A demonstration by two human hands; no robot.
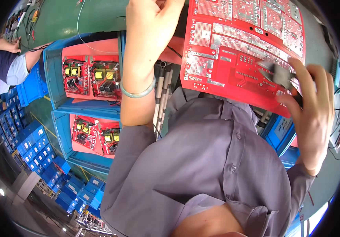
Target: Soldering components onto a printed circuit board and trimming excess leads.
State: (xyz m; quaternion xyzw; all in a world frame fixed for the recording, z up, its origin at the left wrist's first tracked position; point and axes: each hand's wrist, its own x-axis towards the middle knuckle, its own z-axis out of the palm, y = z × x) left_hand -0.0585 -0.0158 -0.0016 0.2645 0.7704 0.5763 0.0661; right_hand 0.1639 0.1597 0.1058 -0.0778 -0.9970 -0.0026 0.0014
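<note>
A large red circuit board [233, 79] is tilted up in front of my chest, its soldered side toward me with many silver pads and joints. My right hand [314, 98] is closed around a pair of side cutters [281, 76]. Their metal jaws point left over the board's lower right part and look slightly blurred. My left hand [150, 27] is raised beside the board's upper left edge, with a pale bangle on the wrist. Its fingers curl in at the picture's upper edge, which cuts them off, so what they hold is hidden.
On my left, blue crates [87, 108] hold red boards with yellow components [106, 75]. A green work surface [103, 17] with a thin wire lies beyond. Another person [10, 59] sits at far left, near stacked blue bins [35, 142]. A blue crate [278, 132] stands under the board's right.
</note>
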